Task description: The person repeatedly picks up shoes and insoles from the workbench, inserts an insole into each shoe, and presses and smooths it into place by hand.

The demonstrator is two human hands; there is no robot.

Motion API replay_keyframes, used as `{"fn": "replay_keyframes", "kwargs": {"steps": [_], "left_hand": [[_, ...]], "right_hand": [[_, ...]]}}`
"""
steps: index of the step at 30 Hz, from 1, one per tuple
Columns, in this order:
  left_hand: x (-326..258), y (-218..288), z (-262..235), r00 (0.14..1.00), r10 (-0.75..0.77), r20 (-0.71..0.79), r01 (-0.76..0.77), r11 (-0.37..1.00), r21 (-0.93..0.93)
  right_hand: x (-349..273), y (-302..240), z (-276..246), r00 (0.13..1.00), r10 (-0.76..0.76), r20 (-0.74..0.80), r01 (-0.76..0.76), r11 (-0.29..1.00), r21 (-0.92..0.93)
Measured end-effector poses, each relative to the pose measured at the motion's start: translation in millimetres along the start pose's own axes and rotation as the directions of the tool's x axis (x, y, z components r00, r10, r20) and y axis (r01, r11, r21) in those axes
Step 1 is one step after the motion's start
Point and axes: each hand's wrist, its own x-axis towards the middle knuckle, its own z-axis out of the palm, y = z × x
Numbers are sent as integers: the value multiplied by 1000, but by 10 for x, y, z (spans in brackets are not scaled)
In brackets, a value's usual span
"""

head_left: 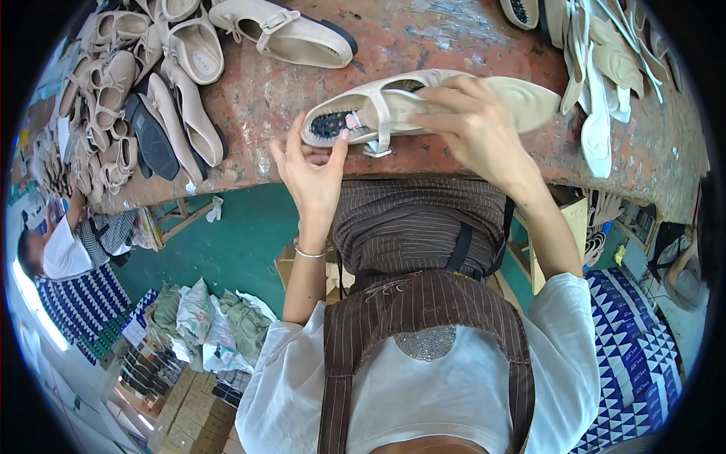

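A beige strapped flat shoe (pixel 361 102) lies at the table's near edge, its heel toward the left. My left hand (pixel 314 168) grips the heel end, with the thumb over the rim and fingers behind. Inside the heel shows a dark, speckled patch (pixel 327 124) with a small pale pinkish spot. My right hand (pixel 478 130) is closed on a beige insole (pixel 525 102), above the toe half of the shoe. The insole's broad, pointed end sticks out to the right; its narrow end reaches over the shoe's opening, partly hidden by my fingers.
The worn reddish table (pixel 265 98) carries many beige shoes (pixel 195 49) heaped at the left and one shoe (pixel 291 34) at the back. Loose insoles (pixel 597 132) are piled at the right. Sacks (pixel 204 318) lie on the green floor; another person (pixel 64 250) is at far left.
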Motion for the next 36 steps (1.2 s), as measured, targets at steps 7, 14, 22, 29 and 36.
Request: {"fn": "replay_keyframes", "kwargs": {"steps": [7,14,22,29,36], "left_hand": [[184,-243,-99,984,-48,171,85,972,-217],[206,-321,-52,995,14,97,8,973,-229],[325,-362,58,983,-177,50,181,886,-426],[373,-353,83,967,-248,62,247,847,-470],[456,-451,110,997,-63,-45,49,967,-251]], "right_hand": [[348,-114,420,999,-31,16,26,966,257],[445,-209,695,991,46,128,-91,925,369],[431,-301,792,992,42,121,-71,965,253],[364,-278,743,985,-133,109,117,982,149],[401,-374,736,925,-225,305,185,971,152]]}}
